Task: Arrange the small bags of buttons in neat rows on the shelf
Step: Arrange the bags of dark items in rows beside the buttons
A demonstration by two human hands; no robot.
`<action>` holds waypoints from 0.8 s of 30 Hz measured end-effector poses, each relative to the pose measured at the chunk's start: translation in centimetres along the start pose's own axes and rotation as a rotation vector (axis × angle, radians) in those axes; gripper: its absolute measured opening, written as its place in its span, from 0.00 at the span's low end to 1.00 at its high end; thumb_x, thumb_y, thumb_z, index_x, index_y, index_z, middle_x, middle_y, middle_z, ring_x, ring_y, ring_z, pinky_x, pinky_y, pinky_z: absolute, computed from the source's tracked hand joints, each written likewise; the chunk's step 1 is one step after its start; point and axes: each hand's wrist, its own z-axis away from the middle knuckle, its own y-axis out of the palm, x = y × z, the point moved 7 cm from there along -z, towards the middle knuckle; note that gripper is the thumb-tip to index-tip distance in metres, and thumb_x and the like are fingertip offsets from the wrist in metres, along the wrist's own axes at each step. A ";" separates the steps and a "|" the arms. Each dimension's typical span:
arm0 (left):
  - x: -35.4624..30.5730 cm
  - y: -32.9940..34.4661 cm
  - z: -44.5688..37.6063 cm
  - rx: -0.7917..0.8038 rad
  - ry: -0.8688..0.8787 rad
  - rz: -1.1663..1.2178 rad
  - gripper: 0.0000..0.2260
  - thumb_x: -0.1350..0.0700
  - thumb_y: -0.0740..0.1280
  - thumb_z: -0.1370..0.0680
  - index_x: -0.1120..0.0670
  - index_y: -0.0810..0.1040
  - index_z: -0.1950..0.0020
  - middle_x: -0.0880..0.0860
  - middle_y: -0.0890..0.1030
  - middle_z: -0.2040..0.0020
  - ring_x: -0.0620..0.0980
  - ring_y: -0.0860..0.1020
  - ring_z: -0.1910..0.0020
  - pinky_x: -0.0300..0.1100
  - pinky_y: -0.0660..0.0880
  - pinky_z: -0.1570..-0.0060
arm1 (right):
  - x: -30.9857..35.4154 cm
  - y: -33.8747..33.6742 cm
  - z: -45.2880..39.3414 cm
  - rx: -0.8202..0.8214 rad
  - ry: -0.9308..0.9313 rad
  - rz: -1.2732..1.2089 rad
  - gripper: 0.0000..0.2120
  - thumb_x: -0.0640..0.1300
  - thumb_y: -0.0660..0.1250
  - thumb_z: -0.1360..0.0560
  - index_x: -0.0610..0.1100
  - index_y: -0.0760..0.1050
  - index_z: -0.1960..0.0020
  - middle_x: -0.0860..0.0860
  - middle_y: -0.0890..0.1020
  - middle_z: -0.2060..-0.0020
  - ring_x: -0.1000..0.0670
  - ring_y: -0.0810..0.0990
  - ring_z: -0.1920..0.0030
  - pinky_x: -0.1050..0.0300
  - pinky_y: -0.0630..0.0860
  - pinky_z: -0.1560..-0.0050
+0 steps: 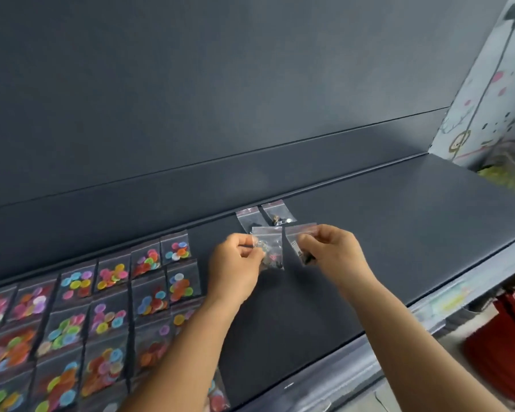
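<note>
Hands raised over the dark shelf (399,233), forearms extended. Left hand (235,263) pinches a clear bag (269,248) of dark buttons; right hand (330,251) pinches a second bag (298,239). Two bags (262,217) lie just behind; rows of coloured-button bags (101,292) at left.

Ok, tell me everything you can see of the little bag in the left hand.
The bag in the left hand is a small clear plastic zip pouch with a reddish seal strip along its top edge. It hangs roughly upright above the dark shelf, just in front of two similar bags lying by the back wall. The left hand pinches its left edge between thumb and fingers. Inside, small dark and pale pieces sit toward the bottom; blur hides what they are. Its right edge is near the right hand's bag, contact unclear.
</note>
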 end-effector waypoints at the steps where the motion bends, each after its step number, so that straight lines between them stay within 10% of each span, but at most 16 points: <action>1: 0.1 0.2 -0.3 -0.020 -0.015 -0.007 0.06 0.60 0.67 0.26 0.48 0.75 0.56 0.48 0.83 0.63 0.49 0.80 0.67 0.45 0.79 0.61 | 0.0 0.3 -0.9 0.020 -0.018 0.052 0.08 0.44 0.67 0.29 0.42 0.78 0.64 0.50 0.78 0.73 0.52 0.72 0.70 0.56 0.72 0.65; 8: -0.4 1.5 -0.7 -0.137 0.000 -0.315 0.09 0.58 0.65 0.25 0.48 0.72 0.46 0.46 0.81 0.63 0.42 0.78 0.66 0.36 0.70 0.70 | -0.4 2.0 -5.3 0.154 -0.129 0.368 0.06 0.45 0.66 0.28 0.49 0.72 0.63 0.55 0.78 0.70 0.51 0.76 0.65 0.61 0.67 0.70; 14: -2.2 2.3 0.8 -0.225 0.109 -0.636 0.17 0.54 0.66 0.24 0.49 0.69 0.36 0.47 0.72 0.41 0.48 0.72 0.42 0.40 0.70 0.50 | -0.1 1.1 -5.6 0.164 -0.283 0.446 0.17 0.45 0.69 0.29 0.46 0.69 0.42 0.52 0.66 0.50 0.48 0.71 0.52 0.58 0.66 0.55; 24: -3.8 5.8 3.0 0.032 0.423 -0.849 0.21 0.57 0.58 0.19 0.50 0.62 0.25 0.46 0.59 0.25 0.46 0.56 0.27 0.38 0.53 0.30 | 2.1 -0.2 -2.2 0.179 -0.872 0.691 0.17 0.33 0.70 0.31 0.42 0.79 0.43 0.45 0.78 0.45 0.42 0.78 0.52 0.53 0.77 0.54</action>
